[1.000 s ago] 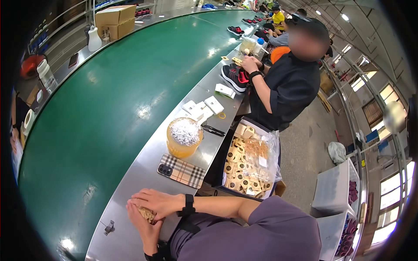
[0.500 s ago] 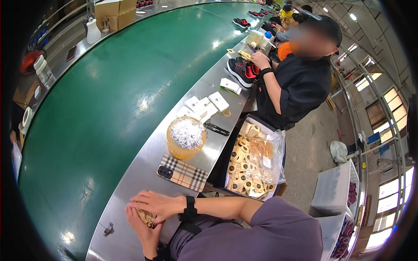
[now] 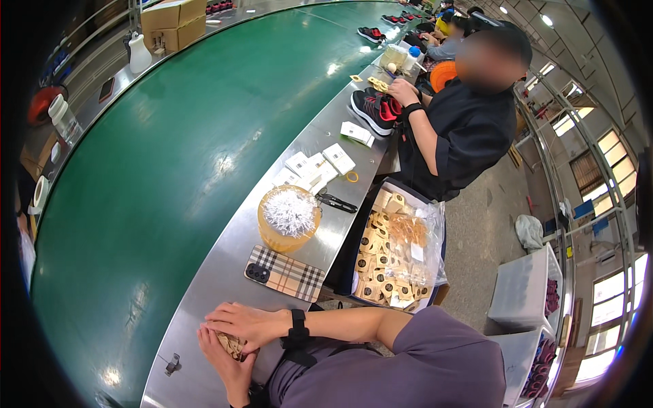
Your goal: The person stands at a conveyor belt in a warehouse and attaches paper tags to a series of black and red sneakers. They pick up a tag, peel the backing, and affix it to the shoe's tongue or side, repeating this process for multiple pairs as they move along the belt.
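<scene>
Down at the table's near end, my two hands are closed around a small stack of tan paper tags [image 3: 232,345]. My right hand [image 3: 246,324] lies over the top of the stack, its fingers bent across it. My left hand [image 3: 228,364] cups the stack from the lower side, and the thumbs come close together. The fingers cover most of the tags. Just beyond my right hand is a plaid-cased phone [image 3: 286,273]. Beside the table, an open box [image 3: 441,224] holds many similar tan tags [image 3: 384,268] with dark round marks, and clear plastic bags.
A yellowish tub of white strings [image 3: 289,212], black snips [image 3: 337,202] and white card stacks [image 3: 320,171] stand along the metal table [image 3: 194,347]. A green conveyor belt [image 3: 156,197] runs alongside. A co-worker [image 3: 456,129] works beside a black-red shoe [image 3: 373,111]. A small metal clip [image 3: 173,364] lies near my left hand.
My hands stay around the tags, with only a slight shift of the fingers. The whole view has tilted a little. The co-worker's hands have barely moved.
</scene>
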The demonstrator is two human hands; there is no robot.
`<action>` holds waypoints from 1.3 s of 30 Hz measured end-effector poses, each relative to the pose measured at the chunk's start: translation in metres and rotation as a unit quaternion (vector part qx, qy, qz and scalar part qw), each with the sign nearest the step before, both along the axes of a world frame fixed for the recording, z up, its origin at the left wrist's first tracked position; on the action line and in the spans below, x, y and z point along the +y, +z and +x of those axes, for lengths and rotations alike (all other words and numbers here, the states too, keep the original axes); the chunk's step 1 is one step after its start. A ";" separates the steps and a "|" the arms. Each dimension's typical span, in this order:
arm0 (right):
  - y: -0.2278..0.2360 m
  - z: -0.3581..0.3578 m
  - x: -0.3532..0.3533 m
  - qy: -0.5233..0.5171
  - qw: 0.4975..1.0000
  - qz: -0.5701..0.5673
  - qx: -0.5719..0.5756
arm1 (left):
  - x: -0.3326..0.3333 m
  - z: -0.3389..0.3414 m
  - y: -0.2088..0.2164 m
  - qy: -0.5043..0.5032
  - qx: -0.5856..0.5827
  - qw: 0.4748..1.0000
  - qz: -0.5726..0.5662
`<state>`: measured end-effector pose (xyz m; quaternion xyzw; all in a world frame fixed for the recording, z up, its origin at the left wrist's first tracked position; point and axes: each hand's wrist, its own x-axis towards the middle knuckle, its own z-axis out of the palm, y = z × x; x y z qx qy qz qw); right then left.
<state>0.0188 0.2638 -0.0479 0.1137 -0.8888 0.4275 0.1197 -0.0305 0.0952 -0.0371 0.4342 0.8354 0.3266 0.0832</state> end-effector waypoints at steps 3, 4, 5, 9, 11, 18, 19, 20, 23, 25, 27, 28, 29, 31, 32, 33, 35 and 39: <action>0.002 0.000 0.001 0.000 1.000 0.000 0.009 | -0.001 0.000 0.000 -0.003 -0.002 1.000 0.001; 0.002 0.000 0.001 -0.001 1.000 -0.001 0.008 | -0.001 0.000 0.000 -0.003 0.000 1.000 0.000; 0.003 0.000 0.001 -0.001 1.000 -0.002 0.006 | -0.001 0.000 -0.001 -0.003 0.001 1.000 -0.001; 0.004 0.001 0.001 0.000 1.000 -0.005 0.003 | -0.001 -0.001 -0.002 -0.003 0.004 1.000 -0.002; 0.004 0.000 0.001 -0.001 1.000 -0.003 0.006 | -0.001 -0.001 -0.003 -0.005 0.008 1.000 0.001; 0.004 0.000 0.001 -0.001 1.000 -0.009 0.000 | -0.002 -0.001 -0.004 -0.002 0.009 1.000 -0.005; 0.004 0.001 0.001 -0.001 1.000 -0.010 0.002 | -0.002 -0.001 -0.003 -0.003 0.010 1.000 -0.003; 0.004 0.001 0.001 -0.001 1.000 -0.011 0.004 | -0.002 -0.001 -0.003 -0.003 0.012 1.000 -0.002; 0.004 0.001 0.001 -0.001 1.000 -0.014 0.007 | -0.002 -0.001 -0.004 -0.004 0.014 1.000 -0.001; 0.003 0.001 0.001 0.000 1.000 -0.014 0.008 | -0.002 -0.001 -0.004 -0.004 0.014 1.000 -0.002; 0.003 0.001 0.001 0.000 1.000 -0.013 0.009 | -0.002 0.000 -0.004 -0.004 0.013 1.000 -0.001; 0.003 0.001 0.001 0.001 1.000 -0.011 0.007 | -0.002 0.000 -0.004 -0.004 0.013 1.000 -0.002; 0.004 0.001 0.001 0.001 1.000 -0.009 0.005 | -0.002 0.000 -0.005 -0.003 0.013 1.000 -0.002; 0.004 0.001 0.000 0.002 1.000 -0.009 -0.001 | -0.003 0.000 -0.004 -0.002 0.010 1.000 -0.007; 0.004 0.001 0.000 0.003 1.000 -0.010 -0.004 | -0.002 0.000 -0.003 -0.001 0.008 1.000 -0.010; 0.004 0.001 0.001 0.004 1.000 -0.010 -0.006 | -0.001 0.000 -0.002 -0.001 0.006 1.000 -0.012; 0.001 0.001 0.001 0.004 1.000 -0.008 0.000 | -0.001 -0.001 -0.003 -0.005 0.007 1.000 -0.011; -0.001 0.000 -0.001 0.004 1.000 -0.011 0.015 | -0.004 -0.001 -0.008 -0.003 -0.011 1.000 0.012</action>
